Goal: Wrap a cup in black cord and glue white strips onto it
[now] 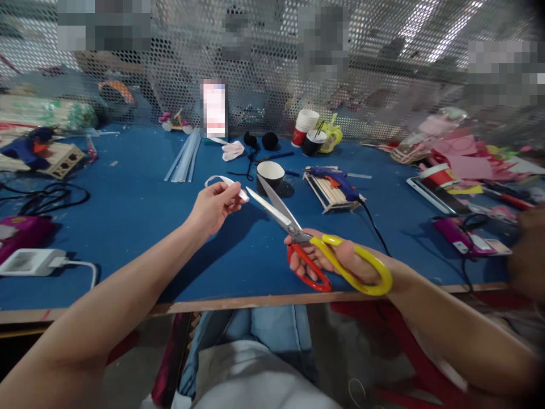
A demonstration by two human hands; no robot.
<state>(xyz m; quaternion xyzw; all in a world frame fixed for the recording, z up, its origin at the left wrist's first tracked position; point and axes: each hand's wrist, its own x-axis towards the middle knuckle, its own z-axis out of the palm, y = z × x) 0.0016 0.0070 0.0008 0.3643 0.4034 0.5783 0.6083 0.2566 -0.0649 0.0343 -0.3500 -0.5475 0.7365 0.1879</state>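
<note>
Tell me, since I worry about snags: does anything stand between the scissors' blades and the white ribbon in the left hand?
Nothing visible does. The scissors in the right hand open towards the ribbon in the left hand; the dark cup sits farther back.

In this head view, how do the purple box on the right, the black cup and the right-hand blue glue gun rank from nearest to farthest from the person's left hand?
From the left hand:
1. Black cup: just ahead and to its right.
2. Blue glue gun: farther right.
3. Purple box: far right.
</note>
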